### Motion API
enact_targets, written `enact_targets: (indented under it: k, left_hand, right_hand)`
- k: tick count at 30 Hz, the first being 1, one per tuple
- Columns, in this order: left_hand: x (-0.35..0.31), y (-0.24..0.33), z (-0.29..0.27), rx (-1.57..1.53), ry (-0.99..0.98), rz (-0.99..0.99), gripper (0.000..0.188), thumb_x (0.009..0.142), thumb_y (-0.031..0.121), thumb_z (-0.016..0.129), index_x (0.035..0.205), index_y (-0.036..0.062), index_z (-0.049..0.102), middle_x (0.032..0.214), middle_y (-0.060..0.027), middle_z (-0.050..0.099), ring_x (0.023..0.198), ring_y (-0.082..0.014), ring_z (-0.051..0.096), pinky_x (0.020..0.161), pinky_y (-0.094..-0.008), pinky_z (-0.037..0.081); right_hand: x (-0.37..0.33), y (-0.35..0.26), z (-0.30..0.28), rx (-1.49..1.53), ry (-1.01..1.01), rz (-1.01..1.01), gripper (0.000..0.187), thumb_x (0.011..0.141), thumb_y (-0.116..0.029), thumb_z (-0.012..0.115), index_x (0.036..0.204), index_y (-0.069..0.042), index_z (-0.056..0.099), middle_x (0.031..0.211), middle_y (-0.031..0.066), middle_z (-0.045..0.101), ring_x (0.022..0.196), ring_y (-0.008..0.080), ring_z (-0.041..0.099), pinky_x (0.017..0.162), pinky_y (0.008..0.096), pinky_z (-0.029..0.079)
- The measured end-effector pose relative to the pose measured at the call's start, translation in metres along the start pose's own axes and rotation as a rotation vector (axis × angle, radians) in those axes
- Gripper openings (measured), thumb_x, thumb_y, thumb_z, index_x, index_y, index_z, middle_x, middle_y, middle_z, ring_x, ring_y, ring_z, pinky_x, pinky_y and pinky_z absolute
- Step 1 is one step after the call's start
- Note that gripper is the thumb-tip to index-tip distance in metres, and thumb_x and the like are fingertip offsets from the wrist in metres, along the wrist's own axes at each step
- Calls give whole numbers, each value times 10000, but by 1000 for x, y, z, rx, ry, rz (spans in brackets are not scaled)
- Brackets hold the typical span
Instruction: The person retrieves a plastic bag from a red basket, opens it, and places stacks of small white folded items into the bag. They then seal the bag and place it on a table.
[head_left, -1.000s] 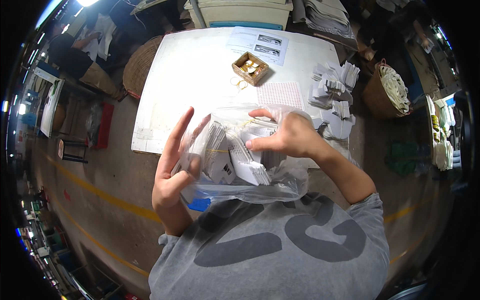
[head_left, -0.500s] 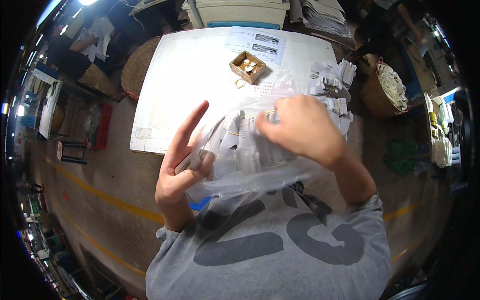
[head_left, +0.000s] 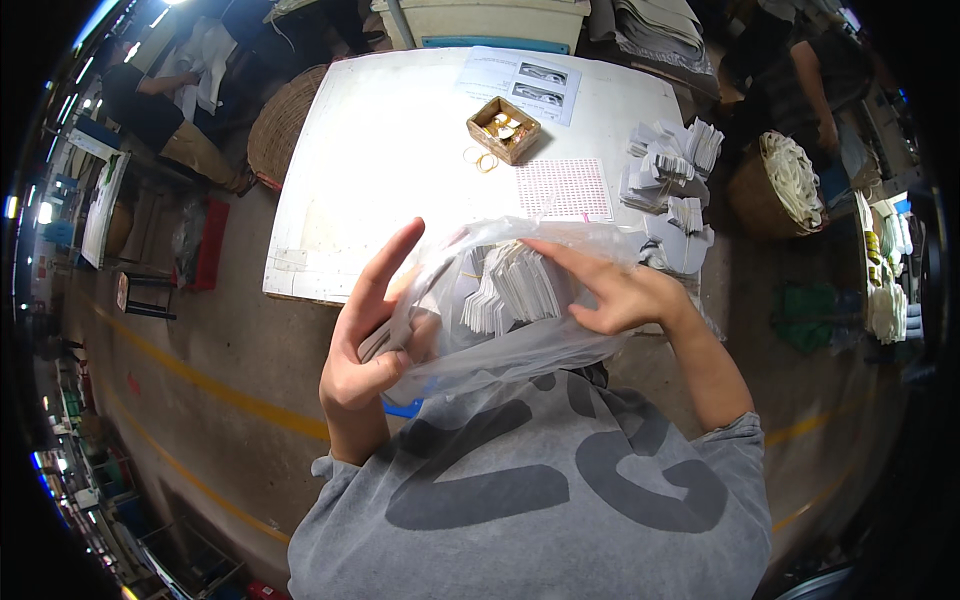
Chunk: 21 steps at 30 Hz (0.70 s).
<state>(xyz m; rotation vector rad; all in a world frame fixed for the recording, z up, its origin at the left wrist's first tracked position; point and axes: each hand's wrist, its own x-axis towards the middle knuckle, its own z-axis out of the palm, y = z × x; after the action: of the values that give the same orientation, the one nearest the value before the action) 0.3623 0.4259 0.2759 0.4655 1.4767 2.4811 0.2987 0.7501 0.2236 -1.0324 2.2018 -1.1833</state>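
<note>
A clear plastic bag (head_left: pixel 560 345) is spread wide in front of my chest, near the table's front edge. Inside it sits a bundle of white cut pieces (head_left: pixel 510 288), edges fanned upward. My left hand (head_left: pixel 365 345) grips the bag's left side, thumb bent over it and index finger stretched up; a pale stack of pieces (head_left: pixel 378 340) shows by that thumb, partly behind plastic. At the bag's right side, my right hand (head_left: pixel 635 295) has thumb and index finger apart at the opening. Its index tip reaches the bundle's top; its other fingers are partly hidden.
On the white table (head_left: pixel 370 140) lie a small wooden box (head_left: pixel 503 130), loose rubber bands (head_left: pixel 486 162), a printed sheet (head_left: pixel 530 85), a sheet of small red marks (head_left: pixel 565 188) and bundled white pieces (head_left: pixel 670 185). Baskets (head_left: pixel 285 125) flank the table. People work at both sides.
My right hand has moved off the bundle's top to the bag's right side, its fingers spreading. The bag's mouth is wider, and the bundle sits lower. The red-marked sheet is now uncovered.
</note>
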Motion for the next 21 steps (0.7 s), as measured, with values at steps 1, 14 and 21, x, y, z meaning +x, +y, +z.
enact_targets:
  k: [1, 14, 21]
  left_hand:
    - [-2, -1, -1, 13, -8, 1, 1125, 598, 41, 505, 1640, -65, 95, 1538, -403, 393, 614, -40, 459, 591, -221, 376]
    - [-6, -8, -10, -268, 32, -40, 1180, 668, -9, 651, 1690, 130, 77, 1560, -482, 258, 658, -101, 494, 593, -234, 429]
    - [-4, -1, -18, -173, 86, -10, 1182, 629, 71, 678, 1677, 87, 133, 1568, -477, 251, 575, -84, 512, 580, -215, 464]
  right_hand:
    - [-3, 9, 4, -148, 17, 43, 879, 780, -99, 677, 1592, -75, 341, 1521, 256, 465, 1384, 423, 472, 1179, 427, 384]
    - [29, -2, 25, -372, -69, 51, 1206, 581, -44, 835, 1632, -214, 267, 1450, 275, 457, 1301, 488, 513, 1106, 501, 460]
    - [56, -11, 34, -277, 126, -135, 1141, 493, -88, 866, 1543, -173, 429, 1385, 264, 513, 1272, 453, 554, 1058, 499, 502]
